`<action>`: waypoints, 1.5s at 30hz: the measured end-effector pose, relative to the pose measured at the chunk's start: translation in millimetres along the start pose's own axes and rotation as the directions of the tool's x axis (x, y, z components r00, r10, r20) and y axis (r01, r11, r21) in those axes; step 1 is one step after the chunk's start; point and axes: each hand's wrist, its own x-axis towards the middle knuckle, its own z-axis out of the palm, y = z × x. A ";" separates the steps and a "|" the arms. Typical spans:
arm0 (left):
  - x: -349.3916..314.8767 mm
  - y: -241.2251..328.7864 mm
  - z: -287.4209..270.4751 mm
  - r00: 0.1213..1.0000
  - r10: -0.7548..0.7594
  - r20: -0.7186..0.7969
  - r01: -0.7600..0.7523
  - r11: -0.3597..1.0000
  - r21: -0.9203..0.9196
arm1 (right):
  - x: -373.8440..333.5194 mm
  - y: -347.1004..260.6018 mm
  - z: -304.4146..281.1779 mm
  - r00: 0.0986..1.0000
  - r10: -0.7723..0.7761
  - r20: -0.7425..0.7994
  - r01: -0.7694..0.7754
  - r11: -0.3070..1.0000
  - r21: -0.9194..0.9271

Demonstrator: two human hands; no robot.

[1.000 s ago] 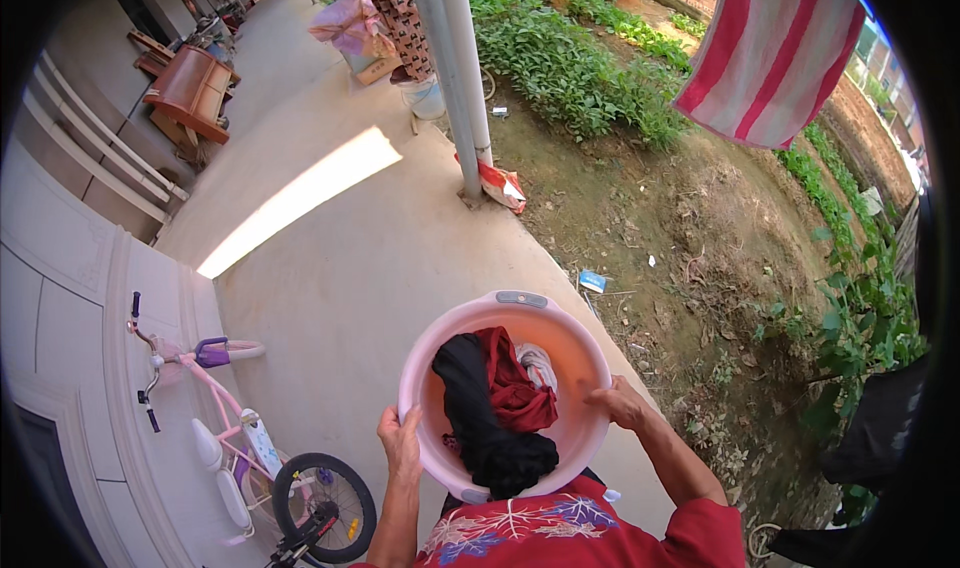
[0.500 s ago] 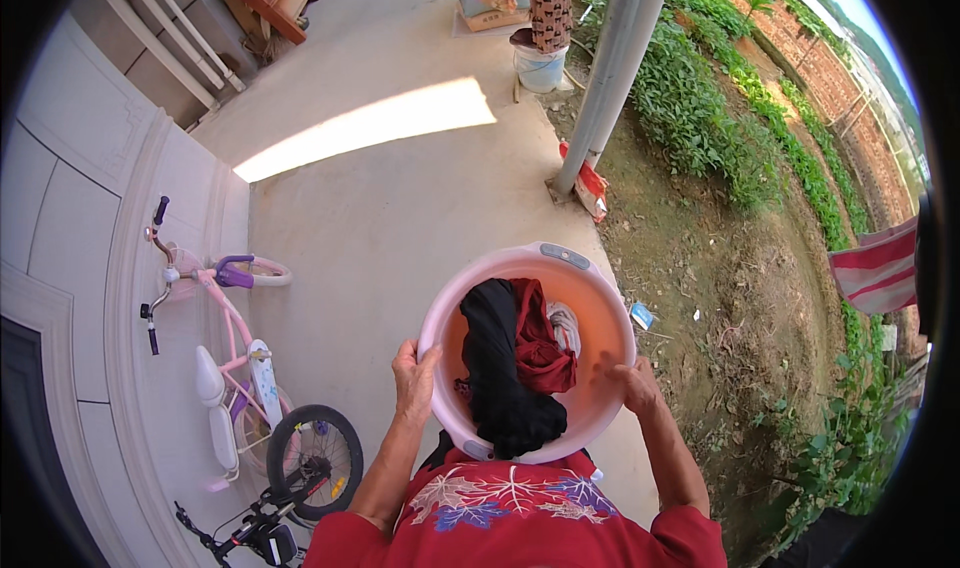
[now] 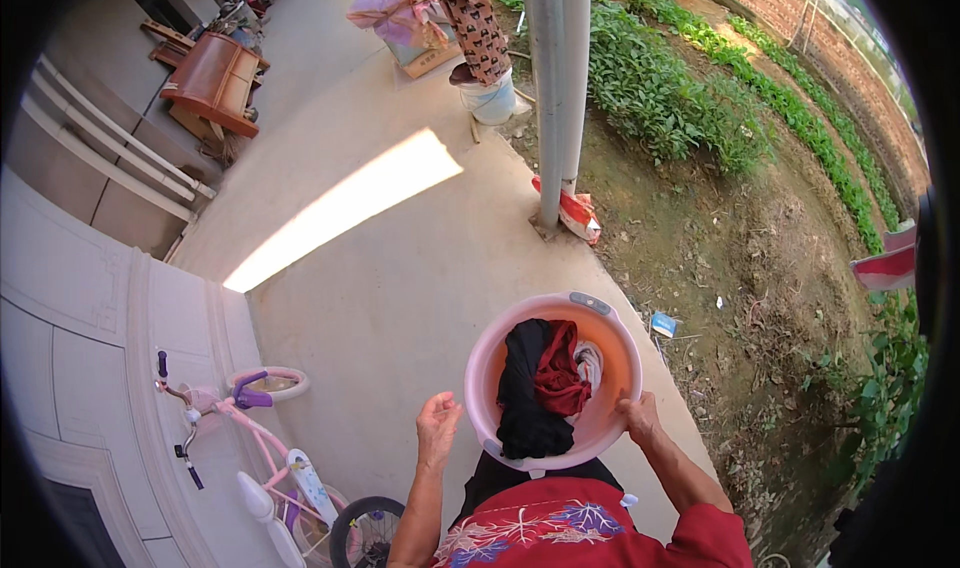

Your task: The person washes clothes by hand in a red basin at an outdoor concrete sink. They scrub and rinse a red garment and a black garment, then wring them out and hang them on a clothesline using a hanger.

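A round pink basin (image 3: 482, 388) is in front of my body, its near rim close to my red top. In it lie a black garment (image 3: 527, 398), a dark red cloth (image 3: 562, 373) and a pale striped cloth (image 3: 590, 364). My right hand (image 3: 642, 416) grips the basin's right rim, thumb over the edge; its other fingers are mostly hidden. To the left of the basin, my left hand (image 3: 437, 431) is raised and apart from the rim, empty, its fingers loosely bent and open.
A pink child's bicycle (image 3: 265, 443) leans by the wall at left, with a black wheel (image 3: 368, 533) nearer me. Ahead right stand a grey post (image 3: 548, 98), a red-and-white bag (image 3: 578, 216) and a white bucket (image 3: 490, 101). The concrete ends at a dirt garden.
My left hand has let go of the basin's left rim and moved away from it. My right hand still holds on. The view has turned and shifted, showing more of the far walkway.
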 end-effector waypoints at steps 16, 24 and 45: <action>156.1 -27.2 94.5 0.748 -0.326 0.578 -0.007 0.867 0.498 | 138.9 203.4 -0.4 0.630 0.338 -0.699 -0.045 0.914 0.402; 193.9 -120.9 184.7 0.686 -0.466 0.559 0.054 0.798 0.600 | 259.2 277.1 3.0 0.587 0.373 -0.719 0.072 0.860 0.505; 225.6 -228.6 289.0 0.609 -0.629 0.483 0.163 0.695 0.701 | 350.3 414.5 -31.6 0.286 0.326 -0.901 -0.499 0.853 0.150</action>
